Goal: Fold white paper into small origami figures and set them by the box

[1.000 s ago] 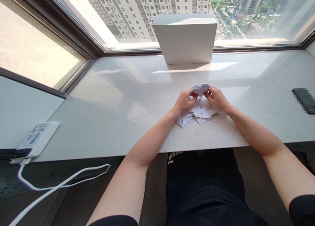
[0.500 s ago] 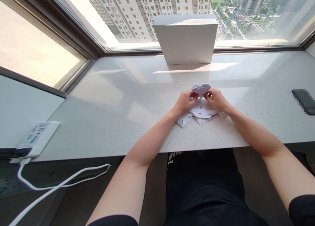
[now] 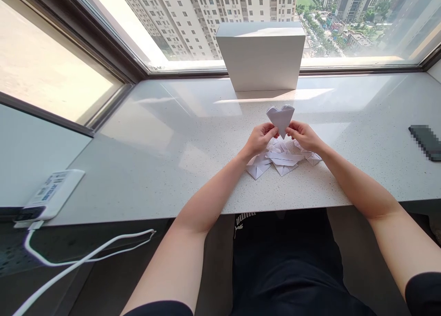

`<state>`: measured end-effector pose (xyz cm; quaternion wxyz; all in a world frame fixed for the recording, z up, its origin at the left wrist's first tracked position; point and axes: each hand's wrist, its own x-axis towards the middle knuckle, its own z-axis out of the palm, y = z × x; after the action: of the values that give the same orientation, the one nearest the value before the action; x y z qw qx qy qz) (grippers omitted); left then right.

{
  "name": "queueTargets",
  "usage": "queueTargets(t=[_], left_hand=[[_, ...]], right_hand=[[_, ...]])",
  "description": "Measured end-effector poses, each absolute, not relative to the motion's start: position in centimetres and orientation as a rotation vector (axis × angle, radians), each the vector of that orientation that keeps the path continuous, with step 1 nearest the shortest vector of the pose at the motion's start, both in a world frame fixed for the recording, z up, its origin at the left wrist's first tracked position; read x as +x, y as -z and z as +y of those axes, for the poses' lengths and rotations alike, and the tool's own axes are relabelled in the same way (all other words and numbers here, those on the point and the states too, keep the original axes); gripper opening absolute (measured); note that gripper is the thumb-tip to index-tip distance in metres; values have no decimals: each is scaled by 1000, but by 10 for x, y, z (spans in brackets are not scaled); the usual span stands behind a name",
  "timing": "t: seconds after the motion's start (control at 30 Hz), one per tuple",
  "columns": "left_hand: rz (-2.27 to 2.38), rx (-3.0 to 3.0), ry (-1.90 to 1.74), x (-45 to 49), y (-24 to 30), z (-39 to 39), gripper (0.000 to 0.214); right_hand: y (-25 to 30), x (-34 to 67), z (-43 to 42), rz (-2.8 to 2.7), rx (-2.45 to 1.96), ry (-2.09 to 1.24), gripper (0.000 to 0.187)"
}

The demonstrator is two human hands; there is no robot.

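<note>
Between both hands a white folded paper heart [image 3: 281,118] is held upright, its point facing down toward me. My left hand [image 3: 261,138] pinches its lower left edge between thumb and fingers. The lower right edge is pinched the same way by my right hand [image 3: 303,135]. Just below the hands, several folded white paper pieces [image 3: 284,159] lie overlapping on the pale speckled counter [image 3: 148,169]. My hands partly hide the back of this pile.
A white box [image 3: 263,61] stands against the window behind the hands. Far right lies a dark phone [image 3: 427,142], its surface pixelated. At the left edge a white device [image 3: 57,194] has a white cable [image 3: 86,259] hanging off the counter.
The paper heart has been raised and tilted up, so its broad face and lower point now show. Both hands stay pinched at its sides, nearly in place.
</note>
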<state>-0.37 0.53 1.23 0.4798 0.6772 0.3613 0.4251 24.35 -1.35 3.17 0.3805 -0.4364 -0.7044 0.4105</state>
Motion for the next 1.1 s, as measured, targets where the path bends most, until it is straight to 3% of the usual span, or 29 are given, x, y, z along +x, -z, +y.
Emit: queueTargets(t=[0.43,0.53,0.83,1.1], left_hand=[[965,1641,-1031,-6,-13,4,50],[1060,1762,-1048,-12,-10,9,46],[1168,1823,-1061,-18,0,22,38],[1152,1774,-1054,-17,0,19,39]], right_hand=[[-23,243,-9,-1559,-1226,-1063,38],[-23,260,17,-1446,-1380,-1057,35],[-37,283,131,-1152,-1853,-867,53],[-41,280,174,-1176,-1944,-856,39]])
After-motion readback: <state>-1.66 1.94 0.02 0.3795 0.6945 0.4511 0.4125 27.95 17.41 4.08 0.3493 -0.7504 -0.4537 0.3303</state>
